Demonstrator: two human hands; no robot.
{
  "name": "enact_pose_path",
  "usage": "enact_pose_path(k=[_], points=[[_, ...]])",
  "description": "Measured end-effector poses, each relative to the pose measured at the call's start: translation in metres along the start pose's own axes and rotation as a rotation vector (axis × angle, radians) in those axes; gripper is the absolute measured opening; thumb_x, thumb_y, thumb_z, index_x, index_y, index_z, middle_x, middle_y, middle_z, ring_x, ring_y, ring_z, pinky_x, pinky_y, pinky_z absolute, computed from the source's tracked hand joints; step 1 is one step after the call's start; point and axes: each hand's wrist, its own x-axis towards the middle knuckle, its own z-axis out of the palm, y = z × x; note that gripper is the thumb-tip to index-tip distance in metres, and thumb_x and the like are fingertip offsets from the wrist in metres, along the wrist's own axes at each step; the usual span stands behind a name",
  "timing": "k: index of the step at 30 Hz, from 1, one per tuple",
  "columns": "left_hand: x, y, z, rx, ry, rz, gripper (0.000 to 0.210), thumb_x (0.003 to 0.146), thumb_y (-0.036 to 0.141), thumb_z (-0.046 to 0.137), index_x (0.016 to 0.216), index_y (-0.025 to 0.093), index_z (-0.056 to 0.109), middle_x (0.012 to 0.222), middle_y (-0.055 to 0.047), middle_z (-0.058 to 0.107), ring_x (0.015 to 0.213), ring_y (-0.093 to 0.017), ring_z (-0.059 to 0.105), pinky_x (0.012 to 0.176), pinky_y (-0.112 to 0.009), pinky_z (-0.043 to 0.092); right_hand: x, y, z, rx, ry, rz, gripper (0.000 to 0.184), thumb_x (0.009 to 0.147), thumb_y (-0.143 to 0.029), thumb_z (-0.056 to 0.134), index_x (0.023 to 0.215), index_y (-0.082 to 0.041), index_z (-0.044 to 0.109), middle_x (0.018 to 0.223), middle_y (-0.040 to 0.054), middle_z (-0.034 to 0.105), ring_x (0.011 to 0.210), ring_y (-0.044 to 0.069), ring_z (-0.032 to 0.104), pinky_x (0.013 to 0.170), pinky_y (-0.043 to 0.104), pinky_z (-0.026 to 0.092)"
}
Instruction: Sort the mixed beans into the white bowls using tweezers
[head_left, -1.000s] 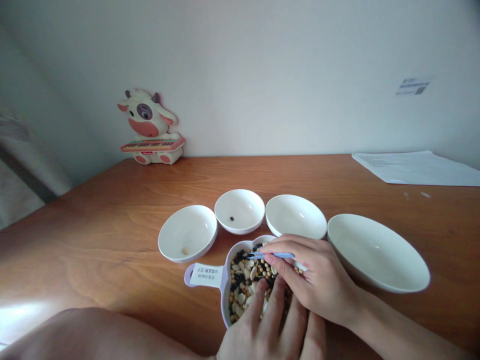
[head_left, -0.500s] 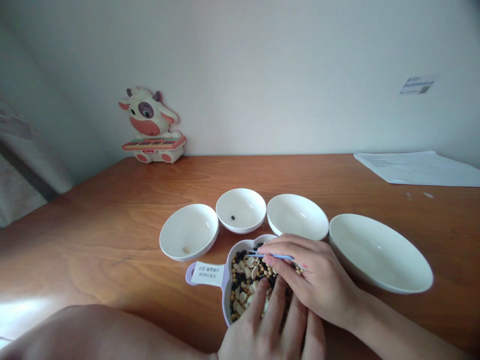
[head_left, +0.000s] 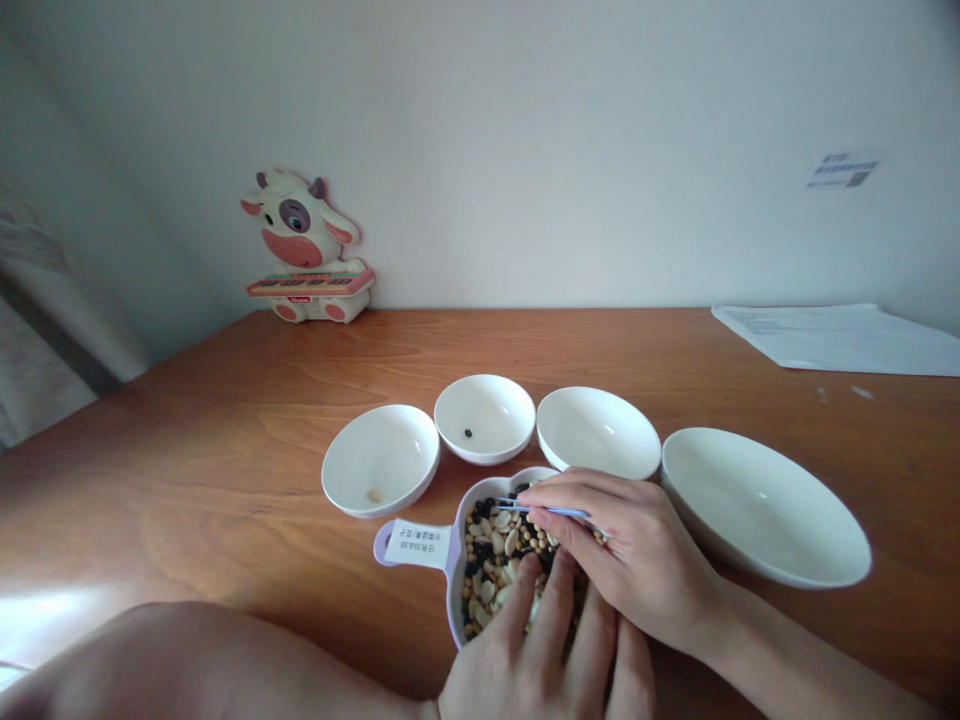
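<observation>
Between the thumb and fingers of my right hand [head_left: 641, 550] is a pair of light-blue tweezers [head_left: 559, 511]. Their tips point left, at black beans in the upper part of a lilac-rimmed white container [head_left: 453, 590]. A mix of black beans, pale peanut halves [head_left: 498, 542], small yellow beans and pale flat seeds fills it. My left hand [head_left: 536, 650] lies over its near side, fingers stretched out and slightly apart, covering part of the mix. Whether anything is between the tweezer tips, I cannot make out. A labelled handle [head_left: 418, 545] sticks out to the left.
Beyond the container stand white bowls: the left bowl [head_left: 381, 450] with one pale piece, another bowl [head_left: 487, 405] with one black bean, a third bowl [head_left: 596, 430], and a larger oval bowl [head_left: 772, 510] at right. A cow toy keyboard [head_left: 307, 250] and papers [head_left: 832, 335] are farther back.
The whole view has shifted slightly. Both hands and the tweezers stay in nearly the same place over the container; nothing else visibly differs.
</observation>
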Motion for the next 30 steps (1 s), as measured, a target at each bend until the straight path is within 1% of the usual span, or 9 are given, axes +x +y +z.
enact_pose_path(k=[7,11,13,16,18,22,23,27,30], points=[[0.0,-0.001,-0.001,0.0,-0.002,0.006,0.023,0.095,0.018,0.047,0.113,0.013,0.059,0.107,-0.01,0.072,0.093,-0.022,0.071,0.09,-0.04,0.055,0.0,0.0,0.001,-0.021,0.015,-0.029,0.019,0.087,-0.006,0.06,0.098,-0.017,0.072,0.09,0.0015,0.075,0.083,0.012,0.071,0.077,0.018,0.057],[0.002,-0.003,-0.003,-0.01,0.007,-0.007,0.023,0.095,0.018,0.047,0.113,0.013,0.06,0.109,-0.01,0.072,0.093,-0.022,0.071,0.083,-0.036,0.057,0.0,-0.004,-0.003,-0.037,0.086,-0.072,0.018,0.088,-0.008,0.059,0.098,-0.017,0.071,0.09,0.0028,0.075,0.083,0.013,0.072,0.076,0.019,0.058],[0.005,-0.004,-0.004,-0.026,0.024,-0.021,0.021,0.094,0.017,0.048,0.109,0.014,0.062,0.108,-0.007,0.073,0.093,-0.021,0.071,0.079,-0.033,0.058,0.0,-0.007,-0.005,-0.049,0.139,-0.071,0.021,0.089,-0.007,0.058,0.102,-0.017,0.07,0.092,0.0038,0.075,0.081,0.013,0.072,0.073,0.019,0.059],[0.006,-0.005,-0.005,-0.049,0.056,-0.036,0.019,0.094,0.017,0.048,0.105,0.016,0.064,0.104,-0.004,0.075,0.094,-0.022,0.072,0.074,-0.033,0.059,0.001,-0.007,-0.005,-0.092,0.244,-0.032,0.024,0.09,-0.007,0.056,0.106,-0.019,0.069,0.092,0.0032,0.076,0.077,0.013,0.072,0.072,0.02,0.06],[0.005,-0.004,-0.004,-0.049,0.054,-0.029,0.019,0.095,0.017,0.048,0.106,0.016,0.063,0.107,-0.004,0.074,0.096,-0.022,0.071,0.075,-0.034,0.058,0.001,-0.005,-0.004,-0.131,0.295,-0.009,0.022,0.091,-0.01,0.056,0.107,-0.02,0.069,0.091,0.003,0.076,0.074,0.014,0.073,0.072,0.023,0.061],[0.003,-0.003,-0.004,-0.036,0.021,-0.013,0.021,0.096,0.019,0.048,0.111,0.015,0.062,0.114,-0.006,0.072,0.1,-0.023,0.07,0.079,-0.034,0.057,0.001,0.003,0.001,-0.142,0.304,0.054,0.019,0.092,-0.013,0.056,0.106,-0.019,0.069,0.093,0.0034,0.076,0.063,0.011,0.07,0.058,0.019,0.059],[0.003,-0.003,-0.004,-0.035,0.018,-0.014,0.021,0.096,0.019,0.048,0.111,0.016,0.062,0.114,-0.006,0.072,0.1,-0.023,0.07,0.079,-0.034,0.057,0.001,0.004,0.001,-0.137,0.302,0.072,0.018,0.092,-0.014,0.057,0.105,-0.019,0.069,0.092,0.0032,0.076,0.062,0.011,0.07,0.057,0.018,0.059],[0.004,-0.004,-0.005,-0.05,0.04,-0.032,0.021,0.096,0.017,0.046,0.107,0.016,0.064,0.109,-0.005,0.074,0.097,-0.022,0.071,0.076,-0.034,0.057,0.001,0.007,0.002,-0.138,0.296,0.097,0.017,0.092,-0.016,0.058,0.103,-0.02,0.07,0.091,0.0026,0.076,0.073,0.014,0.073,0.07,0.022,0.062],[0.005,-0.004,-0.004,-0.05,0.05,-0.036,0.021,0.096,0.017,0.046,0.107,0.016,0.064,0.108,-0.004,0.074,0.095,-0.022,0.071,0.075,-0.034,0.057,0.002,0.006,0.001,-0.151,0.29,0.083,0.017,0.091,-0.016,0.059,0.104,-0.02,0.07,0.09,0.0029,0.076,0.077,0.015,0.073,0.074,0.024,0.062]])
